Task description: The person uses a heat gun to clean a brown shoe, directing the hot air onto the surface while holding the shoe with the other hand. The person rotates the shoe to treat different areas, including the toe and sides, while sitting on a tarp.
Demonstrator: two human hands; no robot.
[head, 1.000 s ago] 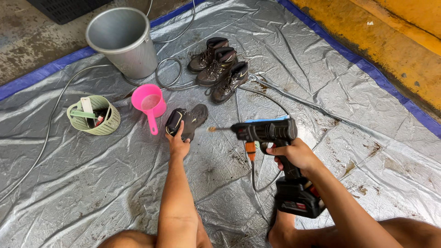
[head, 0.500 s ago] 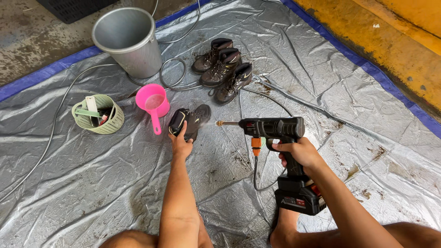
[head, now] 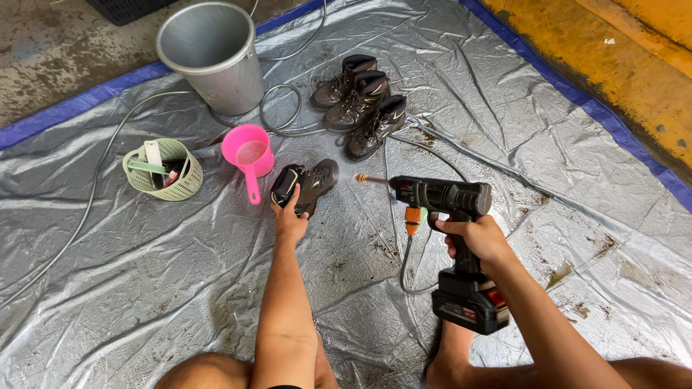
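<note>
My left hand (head: 290,220) grips the heel end of a dark boot (head: 305,185) that lies on the silver tarp (head: 130,288). My right hand (head: 476,241) holds a black cordless spray gun (head: 441,197) by its grip, with a battery pack (head: 470,304) below and a thin hose (head: 406,261) hanging from an orange fitting. The gun's brass nozzle (head: 360,178) points left toward the boot, a short gap away. Three more dark boots (head: 360,104) stand together beyond it.
A metal bucket (head: 213,54) stands at the back, a pink scoop (head: 249,155) and a green basket of brushes (head: 163,169) to the left. Grey hose (head: 285,108) loops across the tarp. A blue tarp border (head: 577,94) and a yellow kerb (head: 620,65) lie right.
The view has drifted slightly. My right hand has levelled the spray gun and brought its nozzle a little nearer the boot. My left hand stays on the boot.
</note>
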